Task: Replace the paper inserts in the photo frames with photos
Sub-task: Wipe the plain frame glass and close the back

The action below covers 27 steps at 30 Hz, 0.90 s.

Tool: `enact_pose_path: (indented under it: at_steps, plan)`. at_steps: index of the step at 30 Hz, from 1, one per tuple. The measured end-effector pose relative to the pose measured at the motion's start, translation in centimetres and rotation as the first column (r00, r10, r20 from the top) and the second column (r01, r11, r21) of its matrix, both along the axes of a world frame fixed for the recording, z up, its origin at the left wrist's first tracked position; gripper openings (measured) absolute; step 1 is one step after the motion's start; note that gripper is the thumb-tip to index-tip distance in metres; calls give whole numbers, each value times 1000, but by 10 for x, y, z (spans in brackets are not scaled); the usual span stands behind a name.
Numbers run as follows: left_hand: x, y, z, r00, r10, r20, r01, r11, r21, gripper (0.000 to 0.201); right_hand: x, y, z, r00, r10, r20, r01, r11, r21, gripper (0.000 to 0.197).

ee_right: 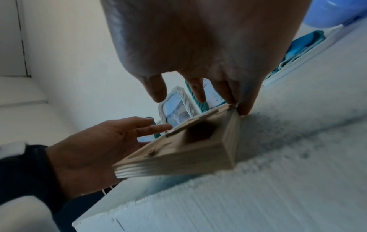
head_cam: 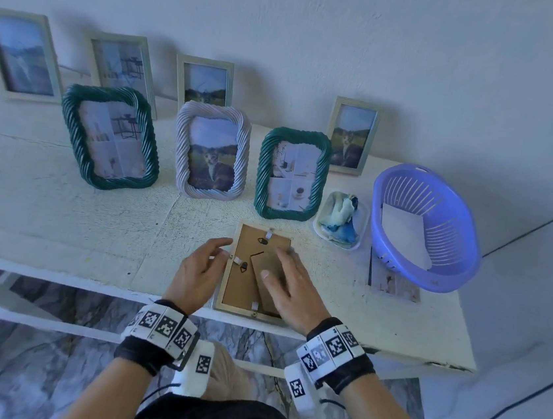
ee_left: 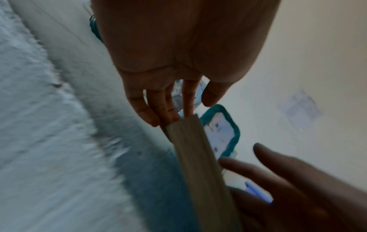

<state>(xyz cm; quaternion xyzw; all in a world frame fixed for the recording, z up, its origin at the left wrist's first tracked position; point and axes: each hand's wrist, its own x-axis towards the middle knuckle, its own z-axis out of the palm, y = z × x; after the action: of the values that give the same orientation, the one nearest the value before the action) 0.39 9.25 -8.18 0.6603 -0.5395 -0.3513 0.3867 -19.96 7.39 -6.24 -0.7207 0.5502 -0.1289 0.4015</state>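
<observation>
A pale wooden photo frame [head_cam: 240,288] lies face down near the front edge of the white table [head_cam: 60,219]. Its brown backing, fold-out stand and small metal tabs face up. My left hand [head_cam: 205,265] is at the frame's left side, its straight fingers touching the upper left edge beside a tab. My right hand [head_cam: 289,279] lies over the right half of the backing, fingers spread toward the far right corner. In the left wrist view my left hand [ee_left: 168,102] touches the frame [ee_left: 198,157] at its corner. In the right wrist view my right hand [ee_right: 198,78] touches the far corner of the frame [ee_right: 178,153].
Standing behind are two green twisted frames [head_cam: 111,137] [head_cam: 291,173] holding paper inserts and a white twisted frame [head_cam: 211,152] with a cat photo. Several pale frames lean at the wall. On the right are a tray [head_cam: 318,224] with a blue cloth and a purple basket [head_cam: 454,209] holding white paper.
</observation>
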Motion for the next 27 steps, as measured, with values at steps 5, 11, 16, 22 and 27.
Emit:
enact_pose_path:
  at_steps: [5,11,16,22,27]
  plan:
    - [-19,-5,43,931,76,-357,-70,997,29,27,-5,0,28,972,-72,225,56,995,77,69]
    - [-56,-8,67,823,-76,-562,139,988,69,28,-34,1,51,859,-365,359,364,928,72,28]
    - [-62,-17,35,936,-75,-343,146,972,185,18,-70,0,41,802,-480,357,489,869,69,19]
    - [-66,-25,32,853,13,-522,124,966,226,31,-53,-1,39,500,-626,599,392,780,488,21]
    - [-40,-39,33,848,64,-527,-9,994,106,35,-41,-43,45,869,-375,323,397,918,-4,30]
